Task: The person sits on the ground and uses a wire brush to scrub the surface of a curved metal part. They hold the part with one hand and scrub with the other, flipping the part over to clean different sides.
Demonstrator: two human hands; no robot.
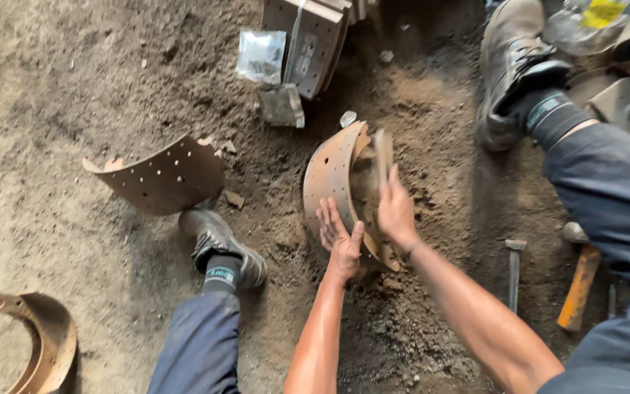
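Holding the rusty curved brake shoe [333,175] upright on the dirt floor [52,95], my two hands work it from the near side. My left hand [340,241] lies flat and open against the shoe's outer curved face, fingers spread, gripping nothing. My right hand [397,211] is closed around a blurred, flat brownish piece [383,153] at the shoe's inner side; I cannot tell what that piece is. The shoe stands near the middle of the floor, its lower end sunk in loose dark dirt.

Just right of my right forearm a chisel [514,270] lies on the floor, and beside it a hammer with an orange handle [579,284]. My left boot [220,248] rests just left of the shoe. Beyond the boot lies a second curved plate with holes [162,175], and a third curved shoe [41,343] sits near the floor's lower left corner.

Toward the top edge a stack of flat lining blocks [315,40] leans, with a clear plastic bag [260,55] against it; its contents are too hazy for me to make out. Another boot [508,69] rests at the upper right.
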